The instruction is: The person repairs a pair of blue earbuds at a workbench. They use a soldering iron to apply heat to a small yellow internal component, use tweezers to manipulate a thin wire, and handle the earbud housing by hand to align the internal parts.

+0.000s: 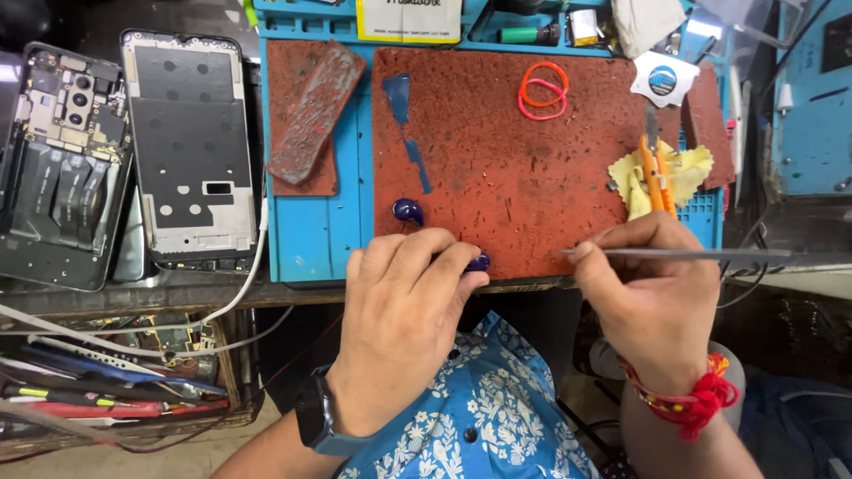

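My left hand point(404, 319) rests at the near edge of the red work mat point(506, 177), fingers curled around a small dark blue earbud point(479, 263) that peeks out by the fingertips. A second dark blue earbud point(407, 211) lies on the mat just beyond that hand. My right hand point(652, 293) pinches grey metal tweezers point(692, 254) lying level, their length running off to the right. A black watch sits on my left wrist and red thread on my right.
Two opened phones point(62, 160) point(191, 146) lie at the left with a white cable. On the blue mat point(311, 231) are a worn red pad point(315, 111), orange rubber bands point(543, 89), an orange cutter point(655, 173) on yellow cloth. A tool basket point(115, 390) sits below left.
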